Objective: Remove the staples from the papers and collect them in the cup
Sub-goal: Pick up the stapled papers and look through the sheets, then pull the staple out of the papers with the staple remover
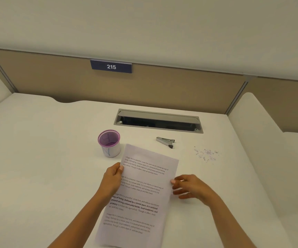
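- Papers (141,192) lie flat on the counter (46,158), right in front of you and between your two hands.
- Left hand (111,179) is on the left edge of the papers, about a third of the way down from the far end. Thumb lies on top of the sheet, fingers curled at the edge, so it's a grip.
- Right hand (191,187) is at the right edge, roughly level with the left. Fingers are loosely bent and one fingertip is on the edge. It's blurred, so I can't tell if it actually has hold.
- The long axis of the papers runs away from you, with the far end leaning a bit to your right. The top of the text is at the far end, so it reads upright to you.
- The far left corner points at the cup (109,143), just beside its base. The cup is upright, with a purple rim and a white body.
- Staple remover (165,141) is beyond the far right corner, not touching the papers. It lies roughly left to right, with the V opening to the right.
- Loose staples (206,153) are scattered on the counter, well right of the papers.
- I can't make out any staple in the papers.
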Available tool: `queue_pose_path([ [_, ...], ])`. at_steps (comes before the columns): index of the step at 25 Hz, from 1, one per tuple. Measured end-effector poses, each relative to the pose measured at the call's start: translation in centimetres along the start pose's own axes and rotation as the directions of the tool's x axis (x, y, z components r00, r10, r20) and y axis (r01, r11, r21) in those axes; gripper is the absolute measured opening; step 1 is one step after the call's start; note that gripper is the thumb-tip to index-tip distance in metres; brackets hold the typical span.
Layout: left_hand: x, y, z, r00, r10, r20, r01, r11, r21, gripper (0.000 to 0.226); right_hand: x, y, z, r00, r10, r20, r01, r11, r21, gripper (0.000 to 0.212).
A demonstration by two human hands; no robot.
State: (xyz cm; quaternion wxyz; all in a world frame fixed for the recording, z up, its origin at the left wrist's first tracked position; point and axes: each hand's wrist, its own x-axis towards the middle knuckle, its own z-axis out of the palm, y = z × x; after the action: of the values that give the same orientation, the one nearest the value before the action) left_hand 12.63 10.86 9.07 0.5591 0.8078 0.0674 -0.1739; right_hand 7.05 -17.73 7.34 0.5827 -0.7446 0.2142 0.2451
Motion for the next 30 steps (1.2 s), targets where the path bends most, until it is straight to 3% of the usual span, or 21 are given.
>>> queue_pose_path([
  [3,0.8,-0.2,-0.2,1.000,-0.009,0.000,0.009,1.000,0.026,0.028,5.2,-4.7,-2.2,0.958,-0.132,-0.256,0.075,0.972,-0.221,0.049],
  [5,1.0,-0.3,-0.1,1.000,-0.016,0.017,0.015,0.999,0.044,0.028,9.0,-7.4,-2.6,0.915,-0.253,-0.316,0.087,0.885,-0.457,0.048],
  [7,1.3,-0.4,0.1,0.999,-0.016,0.033,0.014,0.999,0.050,0.029,12.5,-9.1,-2.7,0.903,-0.317,-0.290,0.075,0.781,-0.620,0.050],
  [12,1.8,0.0,0.3,0.997,-0.006,0.080,0.001,0.998,0.068,0.029,18.7,-9.8,-2.6,0.930,-0.302,-0.208,-0.038,0.484,-0.874,0.057],
  [18,2.1,-0.3,0.8,0.994,-0.007,0.108,0.001,0.999,0.052,0.028,20.7,-8.8,-2.1,0.901,-0.387,-0.194,-0.052,0.349,-0.936,0.041],
  [21,1.9,-0.3,1.0,0.993,-0.008,0.121,0.000,0.998,0.065,0.028,20.4,-8.3,-1.8,0.921,-0.331,-0.204,-0.054,0.410,-0.910,0.038],
  [25,1.6,0.0,0.8,0.992,0.003,0.124,-0.012,0.997,0.076,0.028,18.2,-8.5,-1.5,0.944,-0.235,-0.230,0.001,0.702,-0.713,0.032],
  [28,1.0,0.6,0.6,0.991,0.018,0.132,-0.029,0.996,0.083,0.028,13.9,-9.6,-1.1,0.954,-0.218,-0.207,0.156,0.947,-0.280,0.028],
  [30,0.4,1.3,0.5,0.989,0.039,0.143,-0.053,0.994,0.098,0.029,9.9,-10.6,-0.9,0.945,-0.287,-0.155,0.302,0.949,0.089,0.026],
])
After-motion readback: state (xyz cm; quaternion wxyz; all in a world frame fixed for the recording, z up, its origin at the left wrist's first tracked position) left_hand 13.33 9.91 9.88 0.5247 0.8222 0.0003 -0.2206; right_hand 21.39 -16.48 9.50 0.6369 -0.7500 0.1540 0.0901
